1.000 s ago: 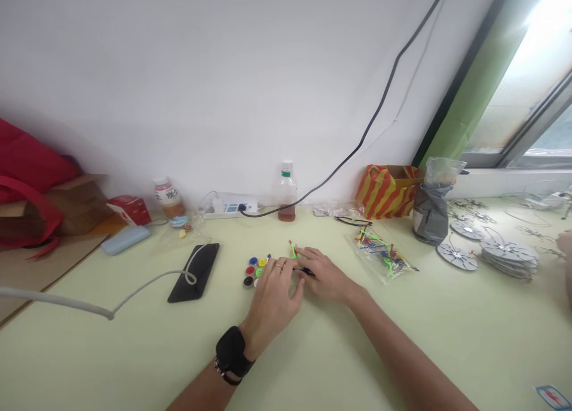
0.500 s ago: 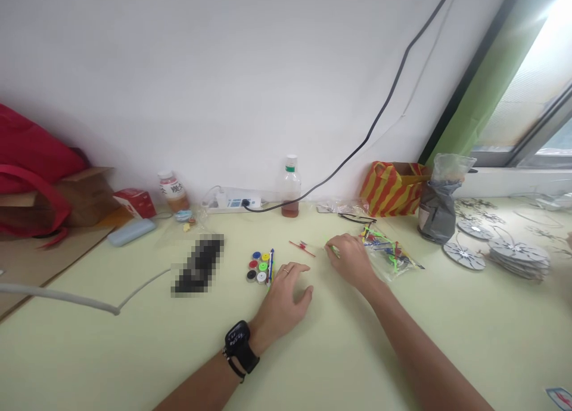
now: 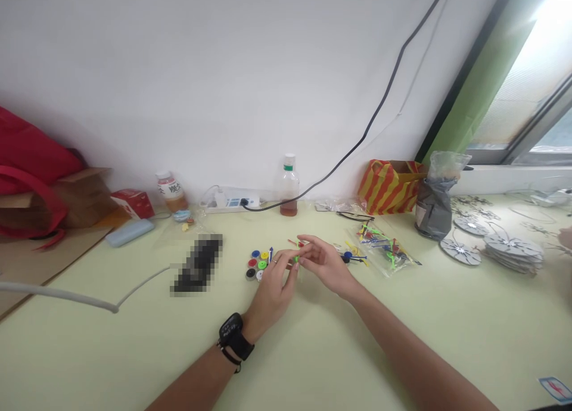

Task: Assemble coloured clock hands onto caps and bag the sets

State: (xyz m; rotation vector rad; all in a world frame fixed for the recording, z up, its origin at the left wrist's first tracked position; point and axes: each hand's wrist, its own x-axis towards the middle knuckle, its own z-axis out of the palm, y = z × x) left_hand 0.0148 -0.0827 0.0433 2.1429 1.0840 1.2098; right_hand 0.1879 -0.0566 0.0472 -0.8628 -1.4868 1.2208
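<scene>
Hands: brought together above the table [image 3: 313,351], the left hand [image 3: 273,283] pinching a small green piece [image 3: 297,259]; the right hand [image 3: 329,267] meets it at the fingertips, its own grip impossible to tell.
Green piece: between the two hands, mostly covered by fingers, its shape unclear.
Round caps [image 3: 251,274]: beside the left hand, blue, yellow, red, green, black and white, the white one partly hidden.
Red stick [image 3: 292,242]: behind the hands, partly blocked.
Loose parts [image 3: 347,257]: blue and yellow, beyond the right hand, partly screened.
Clear packet [image 3: 386,250]: coloured parts inside, tangled.
Dark object [image 3: 196,268]: pixelated, unreadable.
Watch [image 3: 231,327]: display lit, figures blurred.
Left bottle [image 3: 172,190]: label shows 炭, the rest indistinct.
Red box [image 3: 134,202]: print too small to read.
Card [image 3: 555,389]: red mark, lower corner cut off.
Right edge: a co-worker's hand [image 3: 566,237], cropped.
</scene>
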